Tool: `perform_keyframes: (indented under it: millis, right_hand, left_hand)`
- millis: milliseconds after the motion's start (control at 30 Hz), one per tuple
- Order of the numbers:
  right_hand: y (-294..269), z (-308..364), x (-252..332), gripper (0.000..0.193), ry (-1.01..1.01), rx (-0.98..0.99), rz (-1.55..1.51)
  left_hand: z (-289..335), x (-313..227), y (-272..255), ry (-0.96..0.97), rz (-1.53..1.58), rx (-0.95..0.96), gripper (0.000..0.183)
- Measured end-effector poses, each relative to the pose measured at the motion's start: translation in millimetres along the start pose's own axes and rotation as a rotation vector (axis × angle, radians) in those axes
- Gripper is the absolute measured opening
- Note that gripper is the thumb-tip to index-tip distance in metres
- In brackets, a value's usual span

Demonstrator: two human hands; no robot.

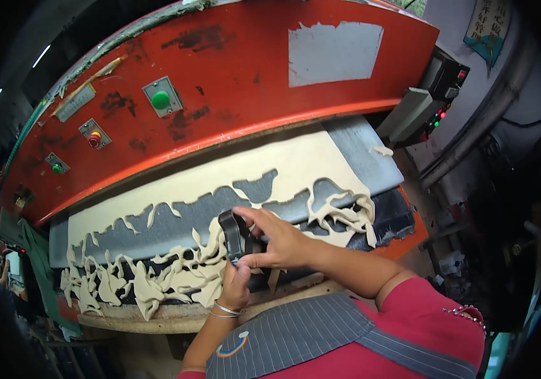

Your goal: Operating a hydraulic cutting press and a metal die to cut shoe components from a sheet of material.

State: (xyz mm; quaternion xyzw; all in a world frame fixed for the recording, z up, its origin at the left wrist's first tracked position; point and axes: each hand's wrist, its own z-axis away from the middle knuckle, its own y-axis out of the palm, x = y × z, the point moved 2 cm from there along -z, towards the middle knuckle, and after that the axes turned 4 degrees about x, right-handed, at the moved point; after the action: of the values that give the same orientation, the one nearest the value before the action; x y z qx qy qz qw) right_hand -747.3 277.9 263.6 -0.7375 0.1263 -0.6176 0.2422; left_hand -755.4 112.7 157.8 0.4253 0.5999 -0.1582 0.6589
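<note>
Above the near part of the press bed, I hold a black cutting die (233, 235), a deep, narrow frame standing tilted. My right hand (285, 243) is closed around its right side, fingers over the top and thumb at the lower end. My left hand (235, 289) is closed at the die's lower end, its thumb close to the right thumb; its other fingers are partly hidden. Beyond the hands lies a cream sheet (220, 174) of soft material with a jagged, cut-out near edge. Tangled cream offcuts (150, 287) hang along the front edge, left of my hands.
A red press beam (232, 82) with green buttons and a red knob spans the far side. The grey bed (362, 155) shows at right. A control box (444, 76) with lit lamps stands at far right. A wooden ledge (176, 323) runs along the front.
</note>
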Motion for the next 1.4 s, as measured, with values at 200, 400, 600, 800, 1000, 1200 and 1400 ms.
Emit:
perform_keyframes:
  millis: [200, 400, 600, 800, 1000, 1200, 1400]
  right_hand:
    - [-19.9, 27.8, 18.8, 0.059, -0.326, -0.138, 0.447]
    - [2.1, 38.5, 6.3, 0.024, -0.302, 0.075, 0.437]
    - [13.3, 36.4, -5.7, 0.024, -0.538, -0.137, 0.254]
    - [-65.5, 7.4, -71.9, 0.014, 0.205, -0.17, 0.624]
    - [-134.8, -27.7, -128.7, 0.036, 0.774, -0.067, 0.717]
    - [-133.9, -29.2, -137.0, 0.044, 0.705, -0.175, 0.41]
    - [-153.4, 30.7, -157.0, 0.051, 0.268, -0.053, 0.571]
  left_hand:
    - [26.6, -24.2, 36.3, -0.17, 0.436, 0.039, 0.07]
    - [26.2, -45.1, 48.6, -0.231, 0.078, 0.129, 0.066]
    - [29.8, -12.7, 21.1, -0.222, 0.286, -0.411, 0.044]
    - [51.9, -48.0, -83.6, -0.442, -0.703, -0.582, 0.051]
    - [-26.5, -96.0, -55.4, -0.054, -1.012, -0.491, 0.047]
    - [-119.5, -11.0, -10.5, -0.027, -1.092, -0.033, 0.05]
    - [-147.3, 26.9, 16.6, 0.142, -1.194, -0.194, 0.034]
